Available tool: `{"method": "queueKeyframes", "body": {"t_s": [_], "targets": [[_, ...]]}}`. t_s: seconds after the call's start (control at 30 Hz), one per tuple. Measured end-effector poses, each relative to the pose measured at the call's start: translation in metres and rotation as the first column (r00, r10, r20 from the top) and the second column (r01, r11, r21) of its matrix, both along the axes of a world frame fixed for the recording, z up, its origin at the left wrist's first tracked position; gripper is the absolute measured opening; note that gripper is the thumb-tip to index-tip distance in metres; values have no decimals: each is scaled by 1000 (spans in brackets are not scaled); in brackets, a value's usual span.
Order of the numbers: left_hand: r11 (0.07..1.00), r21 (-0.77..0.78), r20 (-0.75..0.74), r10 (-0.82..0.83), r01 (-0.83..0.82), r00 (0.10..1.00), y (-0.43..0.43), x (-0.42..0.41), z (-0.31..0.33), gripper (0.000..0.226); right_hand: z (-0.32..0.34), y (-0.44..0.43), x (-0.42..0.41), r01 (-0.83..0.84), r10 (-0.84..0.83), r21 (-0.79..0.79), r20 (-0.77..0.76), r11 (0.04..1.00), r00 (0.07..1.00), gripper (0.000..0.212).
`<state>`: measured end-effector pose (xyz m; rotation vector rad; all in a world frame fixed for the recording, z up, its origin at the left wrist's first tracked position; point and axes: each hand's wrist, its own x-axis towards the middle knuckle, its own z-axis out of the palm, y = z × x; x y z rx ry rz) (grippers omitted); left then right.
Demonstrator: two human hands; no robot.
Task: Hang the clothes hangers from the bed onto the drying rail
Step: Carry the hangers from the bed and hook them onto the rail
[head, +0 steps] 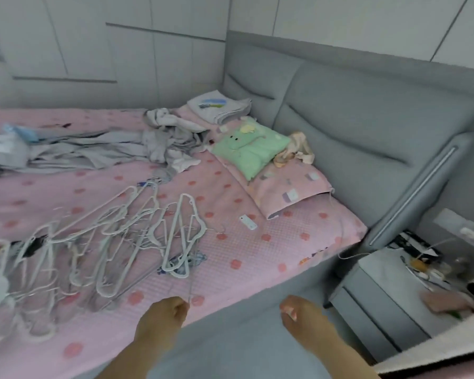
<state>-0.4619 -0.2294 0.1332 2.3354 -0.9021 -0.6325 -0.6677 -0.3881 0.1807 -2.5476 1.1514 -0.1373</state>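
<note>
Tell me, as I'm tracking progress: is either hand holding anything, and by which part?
The left hand pinches a thin wire hanger at its near end; the exact part is too blurred to tell. The right hand holds nothing.

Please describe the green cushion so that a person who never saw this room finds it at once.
Find the grey padded headboard. Against it lies a pink pillow, and the green cushion rests on its far end. It is the only green thing there, beside a crumpled beige cloth.

Your view is softly, evenly lit, with only faint shadows. Everything is slightly blurred, and straight lines bow toward the frame's edges.
</note>
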Motion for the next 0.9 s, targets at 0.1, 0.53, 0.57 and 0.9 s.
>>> {"method": "queueKeyframes", "body": {"t_s": [0.1, 0.53, 0.57, 0.9], "targets": [[995, 47, 11, 85, -86, 996, 2, 25, -19, 20, -23, -21, 57, -73, 104, 249, -112, 966, 988, 28], [939, 206, 137, 250, -274, 959, 12, 158, -87, 41, -108, -55, 272, -30, 188, 608, -197, 793, 962, 39], [942, 241, 176, 194, -233, 965, 15, 171, -93, 40, -115, -50, 285, -18, 185, 618, -208, 786, 960, 41], [843, 505, 254, -352, 187, 901, 15, 285, -160, 52, -194, -39, 371, 337, -259, 691, -218, 640, 941, 47]]}}
